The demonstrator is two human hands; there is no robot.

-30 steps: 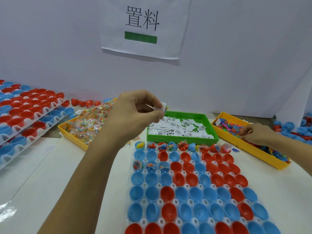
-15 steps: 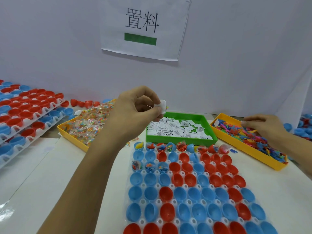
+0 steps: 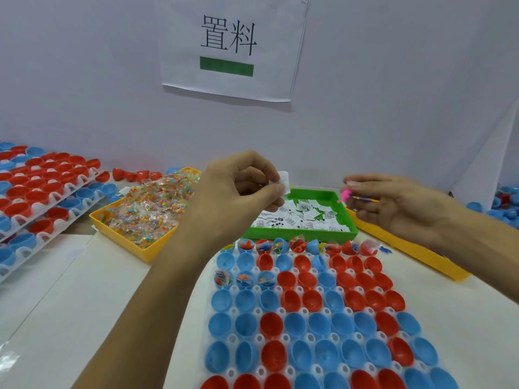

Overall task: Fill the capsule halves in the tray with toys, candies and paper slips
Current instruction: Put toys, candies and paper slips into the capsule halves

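A white tray (image 3: 283, 293) of blue and red capsule halves lies in front of me; its far row and three halves at the left of the third row hold toys and slips. My left hand (image 3: 236, 192) is raised above the tray's far end and pinches a folded white paper slip (image 3: 283, 182). My right hand (image 3: 398, 203) hovers beside it over the green bin (image 3: 323, 235) of paper slips, pinching a small pink toy (image 3: 346, 195) and a thin coloured piece.
A yellow bin (image 3: 134, 242) of wrapped candies sits at the left, a yellow bin (image 3: 421, 259) of toys at the right, partly hidden by my right arm. Stacked trays of capsule halves (image 3: 36, 192) stand far left. Loose blue halves (image 3: 502, 206) lie far right.
My right hand has left the toy bin and moved left and up towards my left hand, carrying a pink toy. My left hand keeps the slip and has barely moved.
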